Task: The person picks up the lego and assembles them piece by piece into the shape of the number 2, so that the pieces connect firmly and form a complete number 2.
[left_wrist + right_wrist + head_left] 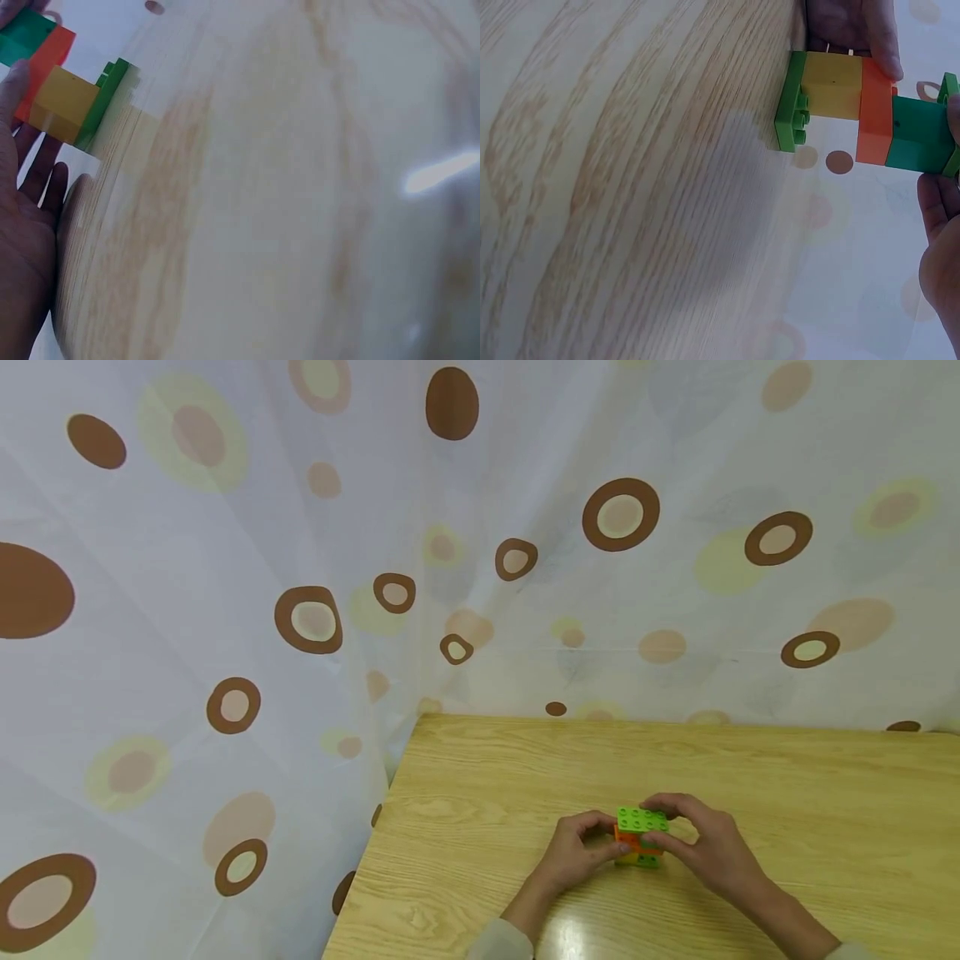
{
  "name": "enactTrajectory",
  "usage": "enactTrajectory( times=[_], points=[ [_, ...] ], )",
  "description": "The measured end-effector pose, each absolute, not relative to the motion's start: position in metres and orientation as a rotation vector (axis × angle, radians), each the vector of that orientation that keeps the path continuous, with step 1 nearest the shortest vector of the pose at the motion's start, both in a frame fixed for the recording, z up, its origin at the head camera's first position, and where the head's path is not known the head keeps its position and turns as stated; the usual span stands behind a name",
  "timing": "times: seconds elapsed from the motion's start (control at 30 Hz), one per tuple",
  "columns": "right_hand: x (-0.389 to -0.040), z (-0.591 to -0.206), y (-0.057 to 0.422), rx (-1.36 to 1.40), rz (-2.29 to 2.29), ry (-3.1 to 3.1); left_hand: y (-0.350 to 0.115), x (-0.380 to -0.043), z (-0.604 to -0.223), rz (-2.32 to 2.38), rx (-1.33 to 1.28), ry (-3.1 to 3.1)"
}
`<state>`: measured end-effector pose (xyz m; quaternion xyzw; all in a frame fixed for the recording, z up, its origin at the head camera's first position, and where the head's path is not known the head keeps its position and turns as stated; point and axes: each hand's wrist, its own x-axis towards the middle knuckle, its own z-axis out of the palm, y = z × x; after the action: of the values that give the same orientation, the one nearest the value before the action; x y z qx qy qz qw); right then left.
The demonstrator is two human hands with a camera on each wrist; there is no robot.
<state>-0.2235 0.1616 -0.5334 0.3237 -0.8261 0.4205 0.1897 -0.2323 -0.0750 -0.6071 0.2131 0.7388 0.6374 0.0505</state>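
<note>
A stack of toy building bricks stands on the wooden table. Lowest is a thin green plate (784,105), its studs showing at one side. Above it come a yellow brick (832,84), a thin orange brick (875,120) and a dark green brick (922,131). A bright green studded brick (637,818) tops the stack. My left hand (573,856) holds the stack from the left, thumb against the orange brick. From the right, my right hand (712,843) pinches the upper part, at the bright green brick, with thumb in front and fingers behind.
The wood-grain table (480,793) extends around the stack, its left edge slanting toward the front. A pale curtain (525,635) with brown and yellow circles hangs behind the table and along its left side.
</note>
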Motion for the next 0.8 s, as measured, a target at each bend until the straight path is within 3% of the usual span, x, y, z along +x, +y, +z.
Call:
enactTrajectory(
  times=[0.8],
  points=[
    [-0.2271, -0.5365, 0.1627, 0.850, 1.343, -2.372, -0.0747, -0.2314, -0.6046, 1.926, 0.637, 2.268]
  ],
)
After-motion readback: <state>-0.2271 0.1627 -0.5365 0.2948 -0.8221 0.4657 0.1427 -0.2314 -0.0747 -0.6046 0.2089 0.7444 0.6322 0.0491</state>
